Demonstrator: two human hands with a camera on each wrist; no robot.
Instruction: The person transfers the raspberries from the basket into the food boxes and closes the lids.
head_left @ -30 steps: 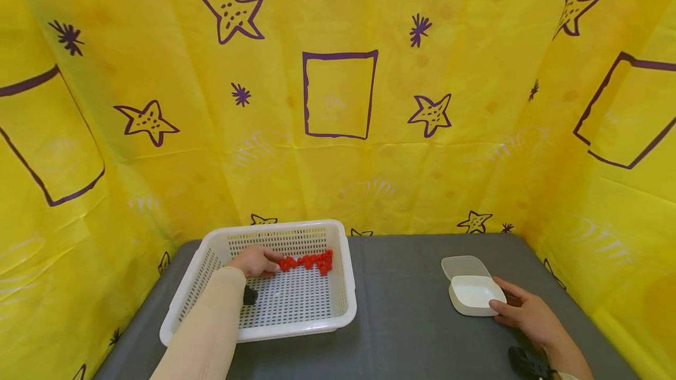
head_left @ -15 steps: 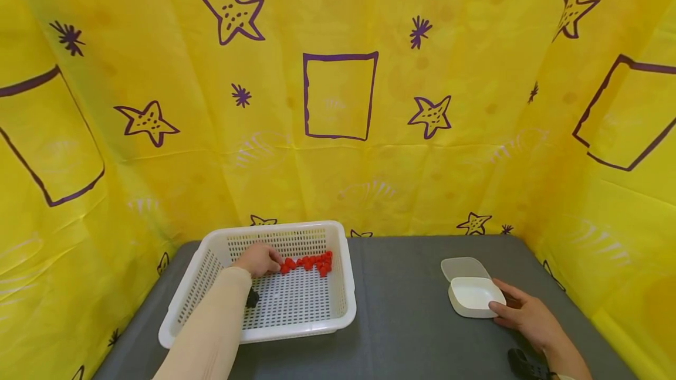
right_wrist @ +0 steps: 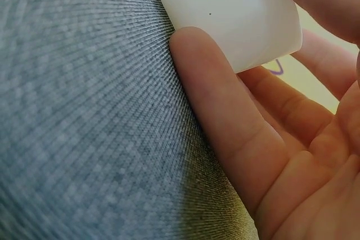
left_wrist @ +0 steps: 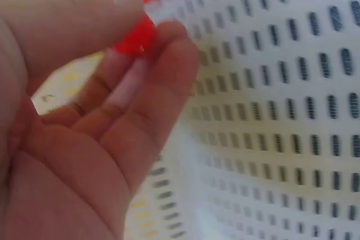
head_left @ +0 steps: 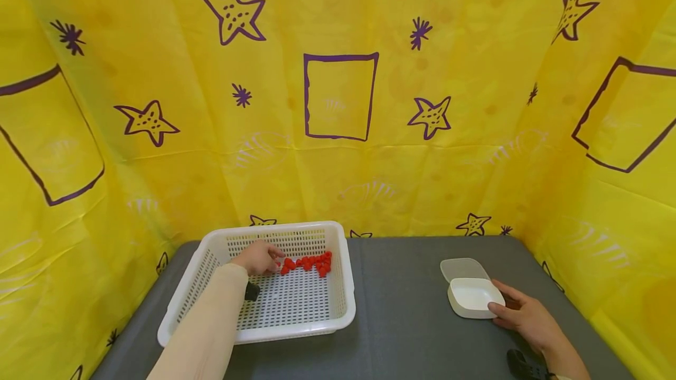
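Observation:
My left hand (head_left: 259, 257) is inside the white slotted plastic basket (head_left: 296, 329). Between its thumb and fingers it pinches a small, shiny red piece (left_wrist: 136, 39), whose kind is too blurred to tell. Just right of those fingertips, several more red pieces (head_left: 323, 263) lie in a row along the basket's back side. On the right of the table, my right hand (head_left: 528, 320) grips a small white box (head_left: 470, 312) by its right side, thumb at the rim, fingers around the wall. The box's inside shows no contents. Its translucent lid (head_left: 465, 268) lies flat behind it.
A dark grey cloth (head_left: 396, 309) covers the table, with a wide stretch between basket and box. Yellow curtains (head_left: 338, 186) with purple drawings hang around the back and sides. A black strap device (head_left: 525, 363) sits on the right wrist.
My left hand's fingertips have come slightly away from the row of red pieces, leftward, with one small red piece in their pinch. The right hand and white box stay put.

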